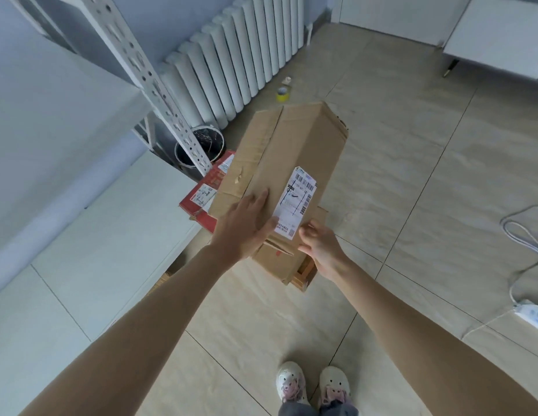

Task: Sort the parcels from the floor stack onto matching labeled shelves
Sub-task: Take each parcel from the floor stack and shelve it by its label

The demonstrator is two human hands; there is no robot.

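Note:
A long brown cardboard parcel point(279, 163) with a white barcode label point(297, 201) is held up in front of me, its near end toward me. My left hand point(245, 226) lies flat with spread fingers on the parcel's top near end. My right hand point(320, 249) grips the near right corner from the side and below. Under the parcel, on the floor, lie a red parcel point(206, 196) with white labels and a brown one point(305, 276), mostly hidden. White shelves point(90, 235) stand at the left.
A perforated white shelf post point(147, 82) rises at the left. A black bucket point(200, 147) stands beside it, near a white radiator point(231, 58). A yellow tape roll point(282, 94) lies on the tiled floor. A white cable point(523, 235) lies at the right. My shoes point(312, 382) are below.

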